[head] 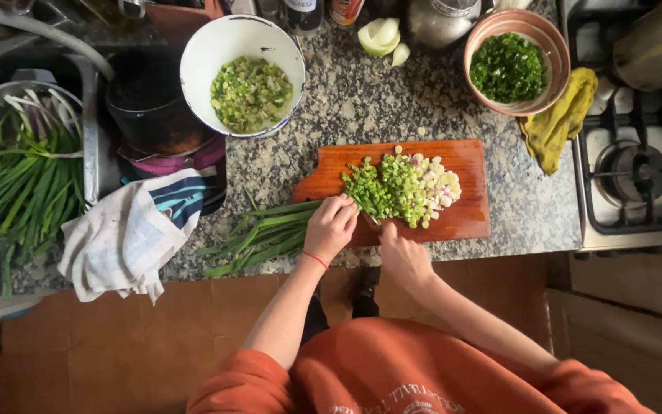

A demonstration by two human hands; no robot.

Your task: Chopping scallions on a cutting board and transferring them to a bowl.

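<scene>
My left hand (331, 227) presses down a bunch of green onion stalks (258, 238) at the left edge of the wooden cutting board (469, 215). My right hand (401, 253) sits at the board's near edge, closed on a knife (368, 208) whose blade meets the stalks beside my left fingers; most of the knife is hidden by the hands. A heap of chopped green and white onion pieces (404, 188) covers the middle of the board.
A white bowl (201, 54) of chopped onion stands behind the board, a brown bowl (549, 42) of dark chopped greens at the back right. A sink (90, 138) with more green onions is left, a cloth (128, 234) over its edge, a gas stove (637, 169) right.
</scene>
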